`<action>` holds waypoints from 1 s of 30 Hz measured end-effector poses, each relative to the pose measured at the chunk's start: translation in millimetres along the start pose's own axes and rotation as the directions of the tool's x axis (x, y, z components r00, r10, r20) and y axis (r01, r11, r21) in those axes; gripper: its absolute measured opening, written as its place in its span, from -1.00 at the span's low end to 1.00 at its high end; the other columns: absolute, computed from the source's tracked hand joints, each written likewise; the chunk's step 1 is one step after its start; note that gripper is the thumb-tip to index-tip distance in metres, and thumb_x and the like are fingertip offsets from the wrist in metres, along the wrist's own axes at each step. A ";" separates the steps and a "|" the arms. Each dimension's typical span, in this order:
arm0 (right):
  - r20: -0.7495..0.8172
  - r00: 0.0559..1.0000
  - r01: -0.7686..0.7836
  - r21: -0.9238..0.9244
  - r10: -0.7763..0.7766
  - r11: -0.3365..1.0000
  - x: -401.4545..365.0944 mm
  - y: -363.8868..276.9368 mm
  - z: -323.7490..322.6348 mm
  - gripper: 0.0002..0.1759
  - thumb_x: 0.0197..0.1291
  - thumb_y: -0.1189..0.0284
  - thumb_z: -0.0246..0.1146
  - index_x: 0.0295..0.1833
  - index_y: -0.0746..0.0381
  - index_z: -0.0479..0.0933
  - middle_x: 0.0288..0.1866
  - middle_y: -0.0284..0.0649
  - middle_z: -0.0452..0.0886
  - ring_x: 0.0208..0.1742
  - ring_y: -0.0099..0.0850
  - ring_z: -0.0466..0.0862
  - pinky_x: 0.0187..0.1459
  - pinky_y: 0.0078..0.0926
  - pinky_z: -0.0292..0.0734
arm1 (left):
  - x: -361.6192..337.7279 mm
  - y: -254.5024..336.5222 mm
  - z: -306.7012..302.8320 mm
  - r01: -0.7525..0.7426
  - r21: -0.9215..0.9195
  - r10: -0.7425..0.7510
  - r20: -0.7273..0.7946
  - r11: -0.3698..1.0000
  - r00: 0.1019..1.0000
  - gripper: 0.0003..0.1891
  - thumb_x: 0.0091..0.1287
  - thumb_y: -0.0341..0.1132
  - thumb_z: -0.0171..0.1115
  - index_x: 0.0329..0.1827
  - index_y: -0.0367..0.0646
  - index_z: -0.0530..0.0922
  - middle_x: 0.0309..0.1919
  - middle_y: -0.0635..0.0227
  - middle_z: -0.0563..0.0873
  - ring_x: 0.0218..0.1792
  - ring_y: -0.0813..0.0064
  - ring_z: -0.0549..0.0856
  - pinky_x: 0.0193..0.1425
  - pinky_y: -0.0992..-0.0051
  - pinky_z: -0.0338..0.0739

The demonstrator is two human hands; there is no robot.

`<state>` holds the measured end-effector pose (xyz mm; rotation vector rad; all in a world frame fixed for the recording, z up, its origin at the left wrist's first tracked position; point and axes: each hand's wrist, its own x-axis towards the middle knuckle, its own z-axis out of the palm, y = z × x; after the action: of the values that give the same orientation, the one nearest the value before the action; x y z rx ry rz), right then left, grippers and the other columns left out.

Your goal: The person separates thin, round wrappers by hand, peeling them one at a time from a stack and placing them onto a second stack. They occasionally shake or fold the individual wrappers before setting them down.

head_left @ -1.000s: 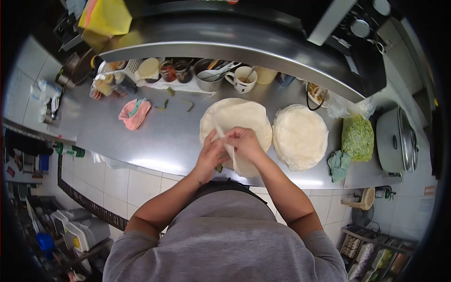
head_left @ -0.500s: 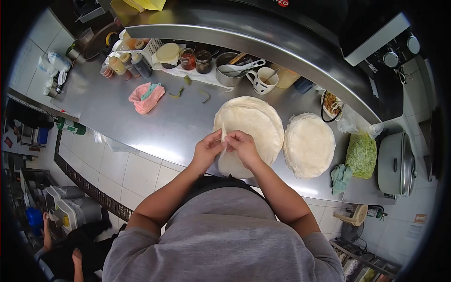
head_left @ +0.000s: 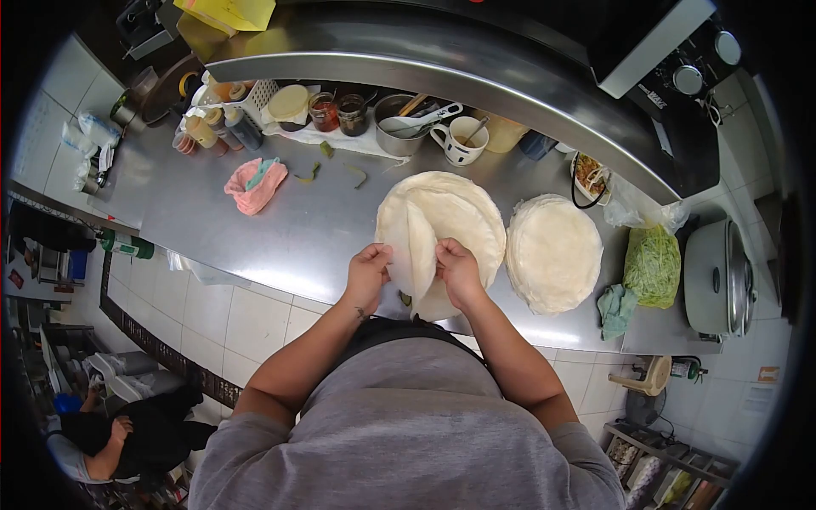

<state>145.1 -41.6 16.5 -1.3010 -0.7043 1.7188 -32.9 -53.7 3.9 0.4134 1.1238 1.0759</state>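
Observation:
In the head view, a stack of thin, pale round spring roll wrappers [head_left: 472, 208] lies on the steel counter in front of me. The lifted wrapper [head_left: 421, 242] stands up in a fold at the stack's left side. My left hand [head_left: 368, 272] pinches the near left edge, fingers closed on the thin sheet. On the other side of the fold, my right hand [head_left: 459, 270] is closed in a pinch on the lifted sheet. Right of this pile, close beside it, sits a second wrapper stack [head_left: 554, 255].
Across the back stand sauce bottles [head_left: 201, 132], jars [head_left: 323, 112], a metal pot [head_left: 399, 127] and a mug [head_left: 463, 140]. A pink cloth [head_left: 255, 187] lies left; bagged shredded greens [head_left: 653, 268] and a large cooker [head_left: 712, 276] stand right. A co-worker [head_left: 127, 433] is lower left.
My hands have moved apart, left hand leftward and right hand rightward. The wrapper between them has opened into a wider raised fold. The co-worker at lower left has shifted.

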 end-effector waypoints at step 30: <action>-0.074 0.956 0.272 -0.132 -0.283 0.953 -79.2 -97.6 -45.5 -0.54 0.15 0.36 0.38 0.08 0.41 0.51 -0.08 -0.15 0.68 -0.12 -0.47 0.66 -0.08 -0.52 0.54 | -12.7 56.2 101.6 -0.431 0.156 0.365 0.327 0.889 0.872 -0.68 0.47 -0.26 0.08 0.14 -0.29 0.50 0.02 0.27 0.65 0.02 0.50 0.60 0.16 0.49 0.46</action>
<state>224.6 -66.1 121.2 -1.2855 -0.9035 1.3995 28.6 -15.1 95.4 0.9903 0.9159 1.2024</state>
